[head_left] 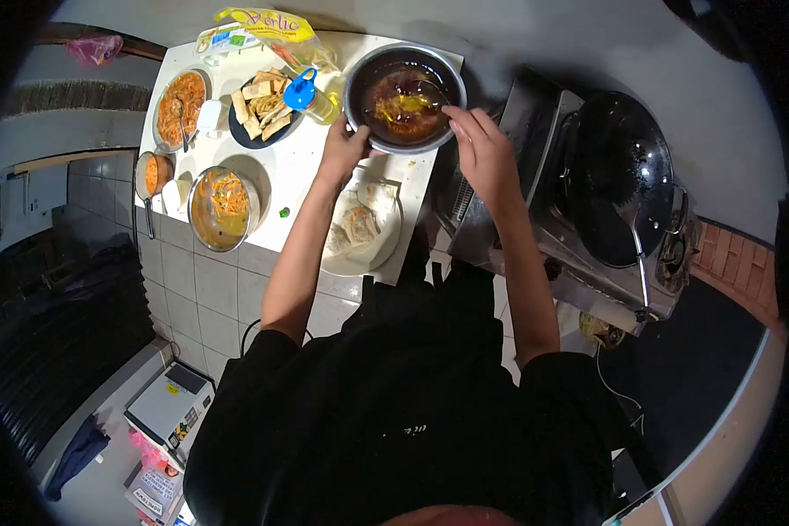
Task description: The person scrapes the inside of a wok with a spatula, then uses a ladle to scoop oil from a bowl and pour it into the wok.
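A metal bowl (352,103) of dark reddish-brown liquid, with yellowish bits in the middle, stands at the table's back right corner. My left hand (343,151) grips its near left rim, thumb over the edge. Over the right rim, the fingers of my right hand (479,140) pinch the end of what looks like a spoon (431,87), its other end down in the liquid. Just left of the bowl are a blue-capped bottle (323,107) of yellow liquid and a dark plate of folded pastry rolls (263,103). Below my left hand, a white plate (386,245) holds filled wrappers (359,225).
To the right, a black wok (618,167) with a metal spatula (640,254) sits on the stove. On the table's left stand a plate of orange filling (181,110), a metal bowl with shredded carrot (228,195) and a small strainer (153,175). A yellow packet (276,24) lies behind.
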Tool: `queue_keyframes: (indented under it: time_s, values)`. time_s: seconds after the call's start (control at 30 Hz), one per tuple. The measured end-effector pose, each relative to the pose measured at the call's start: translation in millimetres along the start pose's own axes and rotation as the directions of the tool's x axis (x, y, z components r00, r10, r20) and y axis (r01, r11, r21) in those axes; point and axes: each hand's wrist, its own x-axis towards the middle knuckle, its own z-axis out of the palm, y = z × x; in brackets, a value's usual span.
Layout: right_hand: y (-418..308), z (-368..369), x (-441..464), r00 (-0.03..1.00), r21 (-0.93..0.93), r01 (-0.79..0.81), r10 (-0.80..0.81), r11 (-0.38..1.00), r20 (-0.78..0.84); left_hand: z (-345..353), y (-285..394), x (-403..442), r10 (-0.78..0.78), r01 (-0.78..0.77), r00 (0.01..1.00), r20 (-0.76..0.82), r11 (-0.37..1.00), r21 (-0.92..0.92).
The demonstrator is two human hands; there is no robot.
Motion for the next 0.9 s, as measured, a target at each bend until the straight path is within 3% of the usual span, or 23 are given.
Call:
queue_keyframes:
  time_s: [0.07,0.13,0.2,0.33,0.47,0.5,0.53,0.6,0.67,0.77,0.87,0.9]
  values:
    - [-15,-12,-6,0.996,-0.04,-0.093,0.093,0.995,0.015,-1,5,-9,-0.006,0.005,0.999,0.034,1.0,0.024]
    - [-11,-12,-10,0.993,0.012,-0.102,0.103,0.995,-0.056,4,15,-23,-0.015,0.019,0.997,0.071,0.998,-0.062]
    - [-1,-6,-16,0.917,0.213,-0.338,0.372,0.917,-0.147,7,20,-30,-0.02,0.022,0.998,0.058,0.999,-0.043]
    - [2,2,-9,0.814,0.336,-0.51,0.57,0.792,-0.109,7,18,-36,-0.016,0.018,0.999,0.039,0.998,-0.053]
    - [23,21,-14,0.866,0.194,-0.379,0.421,0.905,-0.27,6,10,-38,-0.041,0.042,0.998,0.048,0.999,-0.033]
    - [24,19,-14,0.811,0.291,-0.561,0.585,0.775,0.003,6,10,-39,-0.052,0.054,0.997,0.051,0.998,-0.036]
    - [24,18,-14,0.683,0.318,-0.73,0.672,0.605,0.288,5,9,-40,-0.063,0.065,0.997,0.052,0.997,-0.041]
    - [21,23,-18,0.708,0.356,-0.701,0.664,0.618,0.243,2,8,-42,-0.076,0.079,0.996,0.047,0.995,-0.061]
    - [27,24,-21,0.731,0.402,-0.683,0.567,0.61,0.38,-1,8,-44,-0.091,0.095,0.995,0.049,0.992,-0.079]
    - [33,27,-26,0.733,0.444,-0.68,0.522,0.583,0.437,-5,5,-47,-0.093,0.097,0.995,0.042,0.992,-0.083]
    - [27,28,-31,0.678,0.465,-0.733,0.596,0.497,0.431,-6,13,-54,-0.08,0.084,0.993,0.082,0.995,-0.055]
    - [28,27,-35,0.673,0.463,-0.736,0.604,0.494,0.426,-6,19,-58,-0.11,0.107,0.989,0.103,0.994,0.034]
